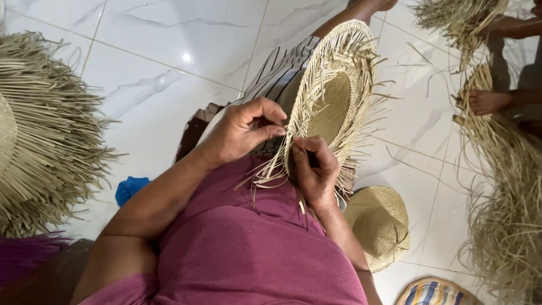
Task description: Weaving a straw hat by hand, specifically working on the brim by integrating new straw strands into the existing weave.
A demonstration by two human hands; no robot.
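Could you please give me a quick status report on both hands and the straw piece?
Left hand and right hand both pinching loose strands at the rim of the half-woven straw hat. Hat propped on the lap. Nothing in the way.

Tan straw hat (333, 107) (purple shirt (248, 248))

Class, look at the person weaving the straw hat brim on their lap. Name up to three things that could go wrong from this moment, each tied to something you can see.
1. The left hand and right hand pinch thin strands at the edge of the unfinished hat; a dry strand might snap or slip loose.
2. Many loose strand ends hang near the fingers, so the wrong one could get picked up.
3. The hat stands tilted on the lap and could slide towards the tiled floor.
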